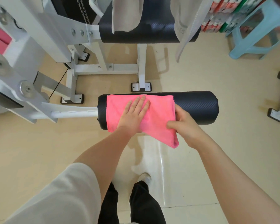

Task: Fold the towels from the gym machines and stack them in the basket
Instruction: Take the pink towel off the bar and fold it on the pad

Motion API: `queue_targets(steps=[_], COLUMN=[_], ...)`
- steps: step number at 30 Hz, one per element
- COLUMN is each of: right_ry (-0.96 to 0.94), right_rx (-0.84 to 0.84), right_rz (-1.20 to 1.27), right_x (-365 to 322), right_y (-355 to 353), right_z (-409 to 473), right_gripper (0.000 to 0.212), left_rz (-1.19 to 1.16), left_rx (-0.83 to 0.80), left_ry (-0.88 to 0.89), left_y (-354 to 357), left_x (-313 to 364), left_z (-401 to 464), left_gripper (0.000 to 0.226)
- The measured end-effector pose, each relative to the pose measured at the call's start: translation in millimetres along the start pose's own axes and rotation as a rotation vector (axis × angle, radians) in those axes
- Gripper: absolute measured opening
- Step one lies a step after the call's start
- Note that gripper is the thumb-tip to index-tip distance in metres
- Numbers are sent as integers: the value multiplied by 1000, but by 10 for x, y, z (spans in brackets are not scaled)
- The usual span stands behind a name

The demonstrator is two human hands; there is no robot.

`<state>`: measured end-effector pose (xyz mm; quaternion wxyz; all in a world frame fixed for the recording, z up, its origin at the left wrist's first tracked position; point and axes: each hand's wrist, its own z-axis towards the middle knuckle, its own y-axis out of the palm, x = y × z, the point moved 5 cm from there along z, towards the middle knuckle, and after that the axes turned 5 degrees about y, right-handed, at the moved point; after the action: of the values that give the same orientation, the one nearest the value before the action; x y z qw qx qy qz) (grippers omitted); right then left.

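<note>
Over the beige gym floor (200, 75), a folded pink microfibre towel (120, 109) is lying along a black padded roller (196, 105), the left hand (132, 115) pressing it flat-fingered while the right hand (184, 125) is pinching its right edge, nearest for lifting.

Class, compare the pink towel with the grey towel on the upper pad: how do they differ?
The pink towel lies folded over the lower roller pad; the grey towel hangs unfolded over the upper pad. The left hand presses the pink towel and the right hand grips it; nothing touches the grey. Both drape black padding.
</note>
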<state>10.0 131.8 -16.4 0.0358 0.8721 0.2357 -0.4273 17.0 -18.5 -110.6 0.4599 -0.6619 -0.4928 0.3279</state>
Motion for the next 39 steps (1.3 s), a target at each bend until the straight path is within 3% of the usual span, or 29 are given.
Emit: queue_targets(steps=[4,8,11,14,16,19,22,25,28,31,33,34,37,39], right_ry=[-31,-3,-8,-19,-11,12,1,-38,-83,-122,-112,-91,19,29], right_rx=[46,136,176,244,275,254,265,413,586,492,406,386,391,435], right_rz=[34,0,-8,-26,-54,-65,-182,-304,-477,-638,-863,-962,-1100,-1136], right_x=[-86,-74,-68,-59,-65,-91,-116,-122,-74,-21,3,25,95,92], right_y=[424,937,1254,1441,1553,1706,1692,1478,1194,1127,1193,1235,1343,1385], right_z=[38,179,319,455,527,613,646,597,567,602,617,624,677,705], right_gripper=[63,66,53,44,52,72,59,46,40,46,60,72,97,98], left_rz=[-101,-475,-920,-1468,-1613,-1543,-1341,-1076,-1012,-970,-942,-820,-299,-145], left_rx=[61,242,222,87,65,104,105,133,261,297,309,367,668,607], left_ry=[160,275,85,-123,-190,-288,-326,-368,-338,-307,-330,-315,38,313], left_y=[-124,-109,-60,-23,-45,-37,-52,-187,-234,-153,-152,-192,-275,-134], left_x=[-205,-542,-832,-936,-971,-1056,-1111,-1148,-1187,-1240,-1275,-1279,-1039,-867], left_z=[-108,-412,-553,-633,-615,-504,-343,-296,-331,-314,-290,-297,-340,-356], left_gripper=[108,57,36,40,47,37,17,32,43,38,41,44,42,45])
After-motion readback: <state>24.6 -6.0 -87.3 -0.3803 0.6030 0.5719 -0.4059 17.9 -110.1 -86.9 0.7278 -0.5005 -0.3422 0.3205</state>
